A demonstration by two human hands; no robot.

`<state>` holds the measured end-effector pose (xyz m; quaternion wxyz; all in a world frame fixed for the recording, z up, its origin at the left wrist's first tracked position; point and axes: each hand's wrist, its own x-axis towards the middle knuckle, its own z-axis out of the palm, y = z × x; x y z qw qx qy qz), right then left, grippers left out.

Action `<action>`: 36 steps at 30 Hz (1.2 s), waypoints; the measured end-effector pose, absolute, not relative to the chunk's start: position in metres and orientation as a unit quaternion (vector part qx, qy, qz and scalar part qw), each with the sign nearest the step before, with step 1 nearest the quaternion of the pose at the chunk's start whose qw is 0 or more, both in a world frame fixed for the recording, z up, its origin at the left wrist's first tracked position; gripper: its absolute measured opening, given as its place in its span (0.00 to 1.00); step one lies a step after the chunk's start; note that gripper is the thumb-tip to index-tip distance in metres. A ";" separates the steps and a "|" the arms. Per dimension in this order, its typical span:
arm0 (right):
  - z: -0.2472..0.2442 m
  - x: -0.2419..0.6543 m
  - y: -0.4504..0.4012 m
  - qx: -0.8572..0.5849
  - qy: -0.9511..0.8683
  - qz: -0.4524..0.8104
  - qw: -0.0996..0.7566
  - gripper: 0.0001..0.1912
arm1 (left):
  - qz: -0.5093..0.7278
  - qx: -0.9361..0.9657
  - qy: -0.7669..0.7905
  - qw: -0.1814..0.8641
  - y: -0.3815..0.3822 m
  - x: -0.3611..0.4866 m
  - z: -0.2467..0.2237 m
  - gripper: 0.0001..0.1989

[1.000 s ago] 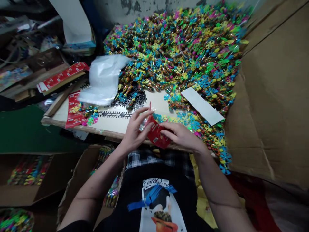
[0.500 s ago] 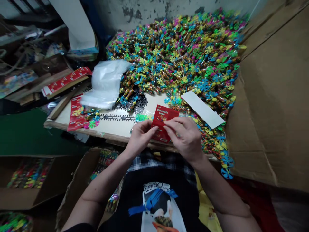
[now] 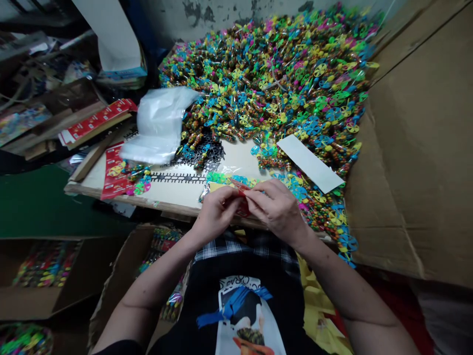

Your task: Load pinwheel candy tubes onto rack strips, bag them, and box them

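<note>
Between my two hands, above the table's front edge, is a red printed card (image 3: 242, 187), tilted so that its face hardly shows. My left hand (image 3: 219, 207) pinches its left side, and my right hand (image 3: 275, 209) pinches it from the right, fingertips nearly touching. Just behind the hands lie clear packs with green, blue and yellow wheel-shaped tops (image 3: 236, 180). A large heap of such candy-filled tubes (image 3: 266, 84) covers the back of the table. A white strip of card (image 3: 310, 163) rests on the heap's right part.
Clear plastic bags (image 3: 158, 123), a red card sheet (image 3: 113, 172) and a black plastic strip (image 3: 177, 178) lie on the table (image 3: 177, 209) at left. A big cardboard sheet (image 3: 417, 148) stands at right. Open boxes (image 3: 33, 303) with packed tubes are at lower left.
The red card was upright with its printed face showing; now it is tipped nearly edge-on. Both my hands have drawn closer together around it.
</note>
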<state>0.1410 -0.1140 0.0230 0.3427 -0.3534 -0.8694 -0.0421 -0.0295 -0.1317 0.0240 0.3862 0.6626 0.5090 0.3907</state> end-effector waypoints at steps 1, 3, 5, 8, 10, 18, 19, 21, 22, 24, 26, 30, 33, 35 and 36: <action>0.023 0.141 -0.114 -0.358 -0.868 -0.039 0.342 0.10 | 0.387 0.659 0.511 0.394 -0.131 -0.030 0.024 0.07; 0.023 0.140 -0.113 -0.368 -0.864 -0.015 0.343 0.10 | 0.385 0.647 0.511 0.415 -0.131 -0.030 0.025 0.07; 0.022 0.139 -0.112 -0.380 -0.856 0.028 0.349 0.10 | 0.391 0.636 0.503 0.435 -0.130 -0.031 0.026 0.06; 0.022 0.140 -0.109 -0.396 -0.839 0.093 0.362 0.09 | 0.395 0.629 0.492 0.455 -0.128 -0.032 0.027 0.06; 0.022 0.141 -0.107 -0.403 -0.828 0.125 0.369 0.08 | 0.388 0.626 0.492 0.464 -0.127 -0.033 0.027 0.06; 0.019 0.136 -0.112 -0.412 -0.808 0.168 0.386 0.08 | 0.388 0.635 0.499 0.444 -0.127 -0.031 0.024 0.08; 0.018 0.135 -0.113 -0.419 -0.802 0.166 0.393 0.07 | 0.386 0.641 0.501 0.436 -0.128 -0.031 0.024 0.08; 0.017 0.132 -0.114 -0.433 -0.784 0.181 0.405 0.08 | 0.378 0.649 0.503 0.428 -0.129 -0.031 0.023 0.07; 0.017 0.131 -0.115 -0.439 -0.775 0.198 0.410 0.08 | 0.373 0.652 0.504 0.427 -0.129 -0.031 0.023 0.07; 0.016 0.128 -0.115 -0.449 -0.751 0.239 0.421 0.09 | 0.361 0.657 0.506 0.428 -0.130 -0.031 0.023 0.07; 0.015 0.125 -0.114 -0.467 -0.712 0.291 0.437 0.09 | 0.356 0.658 0.507 0.429 -0.130 -0.032 0.022 0.06; 0.005 0.121 -0.107 -0.519 -0.534 0.462 0.482 0.11 | 0.370 0.633 0.516 0.442 -0.130 -0.035 0.021 0.05; -0.005 0.130 -0.095 -0.532 -0.385 0.534 0.533 0.14 | 0.386 0.581 0.510 0.503 -0.129 -0.042 0.019 0.08; -0.010 0.143 -0.086 -0.547 -0.346 0.494 0.581 0.16 | 0.394 0.534 0.512 0.546 -0.129 -0.054 0.022 0.11; -0.012 0.150 -0.083 -0.562 -0.346 0.444 0.605 0.16 | 0.402 0.511 0.523 0.551 -0.129 -0.062 0.025 0.11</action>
